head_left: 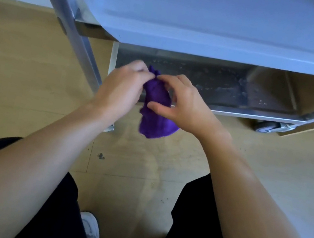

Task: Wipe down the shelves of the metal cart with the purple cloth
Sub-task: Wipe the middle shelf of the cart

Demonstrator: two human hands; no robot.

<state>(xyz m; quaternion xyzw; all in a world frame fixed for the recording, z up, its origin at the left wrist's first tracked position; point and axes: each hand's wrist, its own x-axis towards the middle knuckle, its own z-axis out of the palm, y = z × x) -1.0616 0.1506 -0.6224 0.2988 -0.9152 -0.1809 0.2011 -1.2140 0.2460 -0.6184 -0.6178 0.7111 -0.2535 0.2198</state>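
Purple bunched cloth (157, 92) pinched by left hand (122, 89) and right hand (185, 105): likely regathering. Next: press flat onto speckled metal bottom cart shelf (216, 85).

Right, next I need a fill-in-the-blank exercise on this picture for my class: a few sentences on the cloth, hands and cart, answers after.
1. The cloth is ____ in colour.
2. It is held by the left hand and the right hand, so by ____ hands.
3. The cart's lower shelf looks speckled; under its right corner sits a small ____.
4. The person's shoes are ____.
Missing words: purple; two; wheel; white.
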